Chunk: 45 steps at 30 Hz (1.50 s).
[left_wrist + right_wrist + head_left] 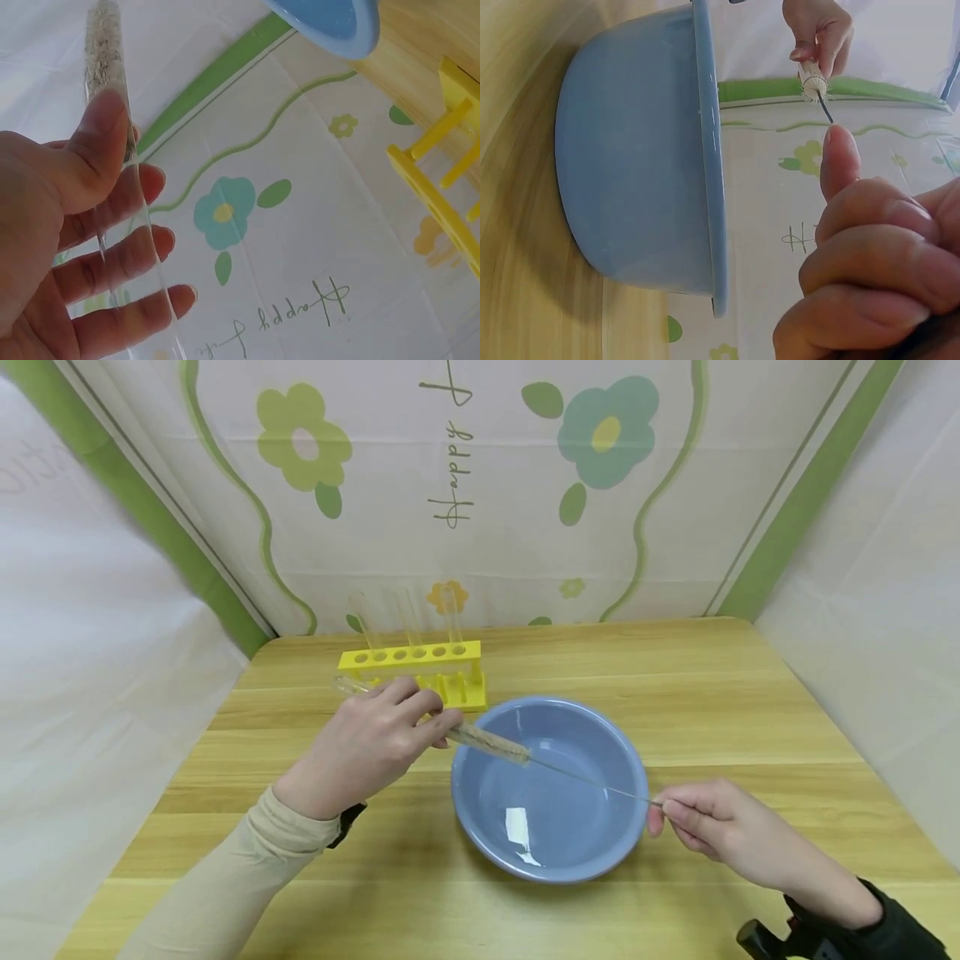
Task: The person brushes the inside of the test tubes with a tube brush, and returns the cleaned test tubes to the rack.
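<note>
My left hand (378, 739) grips a clear glass test tube (142, 255) above the left side of a blue basin (551, 868). The bristles of a test tube brush (487, 742) sit inside the tube's mouth end, which points to the right and slightly down. From there the brush's thin wire handle runs across the basin to my right hand (720, 827), whose thumb and fingers pinch it just beyond the right rim. In the right wrist view the fingers are curled, and the bristly end (814, 82) shows at the tube's mouth.
Behind the basin, to the left, stands a yellow test tube rack (408, 656) holding upright test tubes (452, 618). A white cloth with flower prints (480, 552) hangs behind the wooden table (705, 710).
</note>
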Tool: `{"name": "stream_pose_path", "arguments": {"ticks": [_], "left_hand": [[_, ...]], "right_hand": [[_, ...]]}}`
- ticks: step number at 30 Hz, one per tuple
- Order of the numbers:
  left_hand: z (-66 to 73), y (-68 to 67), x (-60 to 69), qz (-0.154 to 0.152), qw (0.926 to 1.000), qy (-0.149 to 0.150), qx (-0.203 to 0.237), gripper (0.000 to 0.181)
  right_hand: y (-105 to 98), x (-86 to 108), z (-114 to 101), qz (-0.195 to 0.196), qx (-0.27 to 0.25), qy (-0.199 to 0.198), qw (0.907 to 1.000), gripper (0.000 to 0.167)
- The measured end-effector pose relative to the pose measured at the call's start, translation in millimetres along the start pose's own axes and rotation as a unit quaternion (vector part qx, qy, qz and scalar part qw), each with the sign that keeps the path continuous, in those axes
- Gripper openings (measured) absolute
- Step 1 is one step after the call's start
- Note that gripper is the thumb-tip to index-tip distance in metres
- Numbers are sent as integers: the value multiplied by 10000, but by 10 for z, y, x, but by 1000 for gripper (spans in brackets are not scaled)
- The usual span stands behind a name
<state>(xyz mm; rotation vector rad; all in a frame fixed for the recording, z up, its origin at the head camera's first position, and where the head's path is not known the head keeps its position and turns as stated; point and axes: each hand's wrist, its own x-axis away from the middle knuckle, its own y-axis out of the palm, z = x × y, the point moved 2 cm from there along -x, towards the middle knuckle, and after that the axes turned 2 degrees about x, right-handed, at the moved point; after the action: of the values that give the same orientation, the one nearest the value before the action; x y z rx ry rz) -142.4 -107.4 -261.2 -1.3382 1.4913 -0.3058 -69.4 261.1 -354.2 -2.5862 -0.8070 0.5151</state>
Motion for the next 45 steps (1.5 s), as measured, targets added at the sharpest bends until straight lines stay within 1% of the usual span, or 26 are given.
{"name": "stream_pose_path", "arguments": {"ticks": [3, 5, 7, 11, 15, 17, 20, 22, 23, 25, 27, 29, 31, 38, 40, 42, 43, 45], "left_hand": [[58, 1, -15, -82, 9994, 170, -285, 24], [96, 13, -25, -142, 9986, 268, -434, 22], [123, 31, -34, -190, 9981, 284, -509, 18], [143, 64, -33, -271, 9984, 175, -456, 16], [155, 86, -16, -493, 9975, 118, -488, 19], [163, 97, -10, -570, 9971, 99, -496, 20], [184, 113, -17, -561, 9979, 38, -315, 22], [214, 128, -34, -505, 9985, 86, -187, 22], [233, 137, -45, -489, 9986, 123, -138, 20], [267, 156, -67, -485, 9986, 191, -49, 18], [292, 173, -85, -465, 9987, 221, -36, 14], [302, 183, -95, -475, 9987, 181, -30, 13], [306, 189, -98, -459, 9988, 139, -17, 13], [331, 206, -97, -389, 9991, 156, -50, 9], [339, 202, -102, -402, 9991, 150, -27, 9], [348, 192, -111, -432, 9990, 151, 3, 9], [353, 189, -115, -450, 9989, 146, 26, 8], [363, 180, -126, -457, 9989, 128, 57, 9]], "right_hand": [[6, 32, 2, 213, 473, -108, 9986, 39], [7, 51, -4, 394, 860, -185, 9953, 39], [8, 66, -21, 574, 1285, -278, 9897, 41], [14, 70, -75, 905, 2039, -366, 9741, 42], [37, 50, -117, 1229, 2677, -393, 9548, 42], [57, 37, -126, 1382, 2933, -512, 9446, 41], [96, 14, -128, 1587, 3155, -875, 9315, 31], [127, -17, -127, 1652, 3257, -1214, 9230, 19], [144, -36, -127, 1674, 3334, -1387, 9174, 17], [177, -79, -132, 1706, 3497, -1682, 9057, 26], [204, -121, -141, 1763, 3695, -1920, 8919, 36], [226, -152, -153, 1842, 3885, -2037, 8796, 40], [245, -174, -168, 1919, 4017, -2083, 8708, 40], [301, -230, -222, 2033, 4371, -2103, 8505, 42], [317, -250, -239, 2072, 4420, -2150, 8459, 43], [328, -269, -255, 2091, 4452, -2171, 8431, 43], [333, -279, -264, 2115, 4493, -2197, 8397, 42], [344, -307, -296, 2212, 4607, -2314, 8278, 42]]}}
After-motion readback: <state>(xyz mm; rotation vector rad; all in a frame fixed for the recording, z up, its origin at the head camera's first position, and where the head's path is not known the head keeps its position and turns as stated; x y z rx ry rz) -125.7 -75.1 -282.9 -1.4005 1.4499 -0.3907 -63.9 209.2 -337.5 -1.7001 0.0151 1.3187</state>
